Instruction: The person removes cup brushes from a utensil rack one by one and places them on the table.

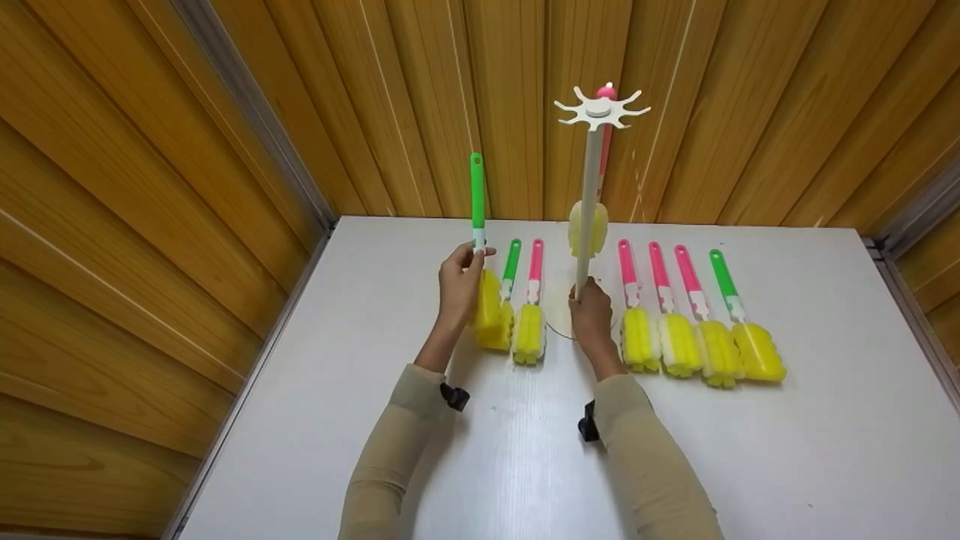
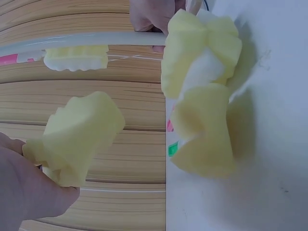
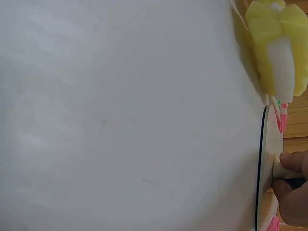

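Observation:
My left hand [image 1: 459, 285] pinches a green-handled sponge brush [image 1: 478, 191] near its white collar, handle up and yellow sponge down. In the left wrist view that sponge [image 2: 84, 134] is off the table. My right hand [image 1: 592, 311] grips the white post [image 1: 589, 195] of a stand low down, just above its round base [image 1: 559, 319]. A white star-shaped rack with curved arms [image 1: 598, 111] tops the post. Behind the post, a pink-handled sponge brush [image 1: 599, 225] hangs upright from the rack, partly hidden by the post.
Left of the stand lie a green-handled brush [image 1: 511, 262] and a pink-handled brush [image 1: 529, 334] on the white table [image 1: 360, 315]. To its right, three pink-handled brushes [image 1: 640, 337] and a green-handled one [image 1: 757, 351] lie in a row. A wood-panelled wall [image 1: 405, 112] stands behind.

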A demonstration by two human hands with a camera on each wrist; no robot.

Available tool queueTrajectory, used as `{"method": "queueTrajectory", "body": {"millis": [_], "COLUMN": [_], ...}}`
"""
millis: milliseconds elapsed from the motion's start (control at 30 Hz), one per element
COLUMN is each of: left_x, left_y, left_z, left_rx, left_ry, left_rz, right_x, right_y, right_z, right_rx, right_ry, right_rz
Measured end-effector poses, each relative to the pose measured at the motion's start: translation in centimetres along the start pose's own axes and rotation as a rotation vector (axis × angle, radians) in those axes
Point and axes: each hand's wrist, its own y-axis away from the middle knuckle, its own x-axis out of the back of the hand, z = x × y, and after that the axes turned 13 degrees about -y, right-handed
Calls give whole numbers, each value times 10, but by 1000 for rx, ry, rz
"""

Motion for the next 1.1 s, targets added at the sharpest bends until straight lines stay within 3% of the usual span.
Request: {"method": "queueTrajectory", "body": {"millis": [400,667,867,1100], "left_x": [7,9,10,13], "left_y": [1,4,3,2], "left_z": [-5,-7,-9,-10], "left_rx": [51,100,90,114], "left_ry": [14,75,52,40], "left_rz": [-8,-20,-17,-22], "right_x": [-1,-1,-2,-2], "right_y": [-1,-1,-2,-2], "right_z": [2,3,4,4], "right_rx": [-11,-7,52,35], "right_ry": [-13,-8,11,1], "right_rz": [6,8,34,38]}}
